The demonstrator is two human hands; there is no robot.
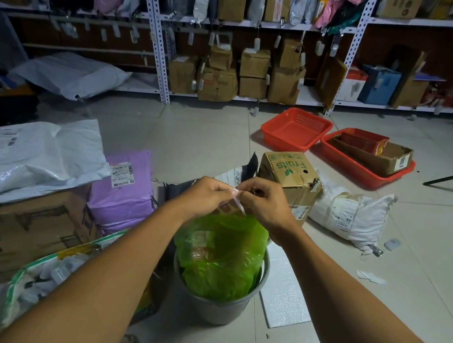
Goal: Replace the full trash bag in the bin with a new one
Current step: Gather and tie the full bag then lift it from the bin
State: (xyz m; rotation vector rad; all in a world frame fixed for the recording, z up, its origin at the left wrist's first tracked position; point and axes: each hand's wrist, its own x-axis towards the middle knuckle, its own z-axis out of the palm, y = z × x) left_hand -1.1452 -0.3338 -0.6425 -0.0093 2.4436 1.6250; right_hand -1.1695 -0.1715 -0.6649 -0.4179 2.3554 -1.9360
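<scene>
A grey round bin stands on the tiled floor in the middle of the head view. A full green trash bag bulges out of it, gathered to a neck at the top. My left hand and my right hand meet just above that neck. Both pinch a thin white drawstring of the bag between their fingertips. Rubbish shows dimly through the green plastic.
Parcels crowd the floor: white mailers, a purple one, a flat carton, a "Fruits" box behind the bin, a white sack to the right. Red trays lie farther back. Shelving lines the wall.
</scene>
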